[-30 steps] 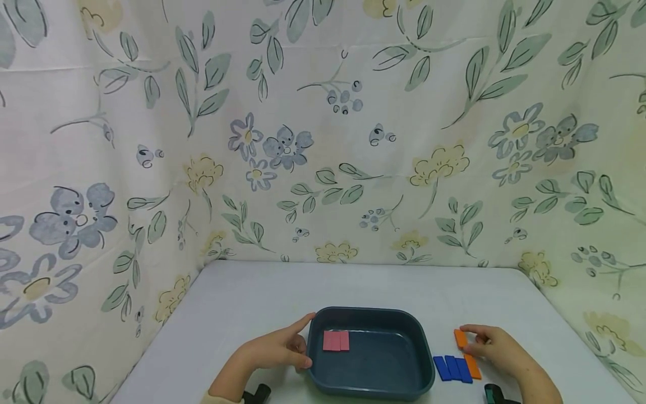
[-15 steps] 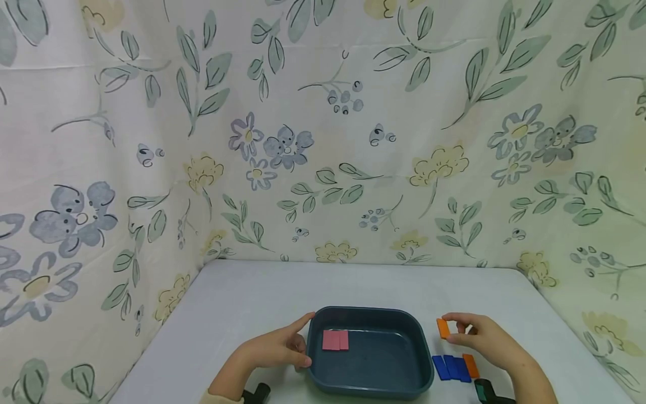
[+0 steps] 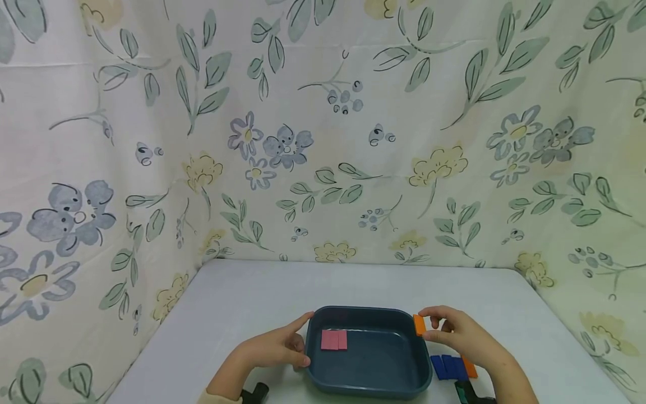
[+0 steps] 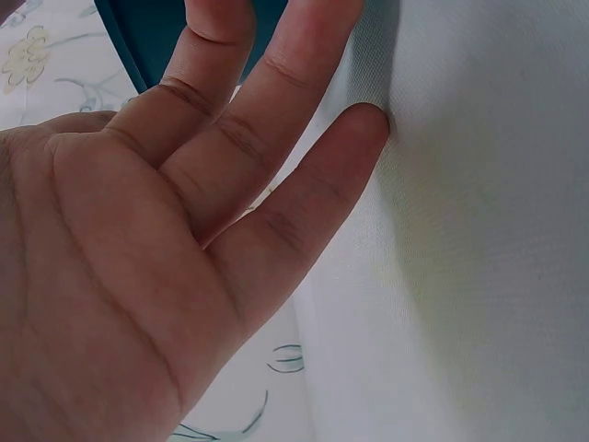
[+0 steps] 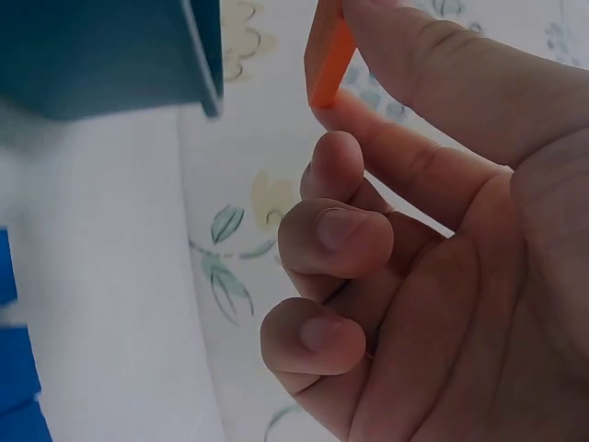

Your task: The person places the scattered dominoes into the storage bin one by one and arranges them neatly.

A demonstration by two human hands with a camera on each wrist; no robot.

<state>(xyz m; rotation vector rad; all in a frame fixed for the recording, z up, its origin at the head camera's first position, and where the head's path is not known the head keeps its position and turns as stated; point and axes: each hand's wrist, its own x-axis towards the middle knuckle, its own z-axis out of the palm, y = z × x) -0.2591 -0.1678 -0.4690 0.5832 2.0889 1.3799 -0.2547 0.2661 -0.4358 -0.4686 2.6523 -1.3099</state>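
Apparently mid-transfer, we note right hand (image 3: 461, 331) pinching orange tile (image 3: 419, 325), left hand (image 3: 275, 348) spread against tray (image 3: 373, 365); lowering inside seems due

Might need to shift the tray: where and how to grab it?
Probably by its left and right walls, from outside: the tray is open, with raised sides to press between. The left grip touches the left wall; the right grip holds an orange tile. Blue tiles lie beside the right wall's near part, so aim farther back.
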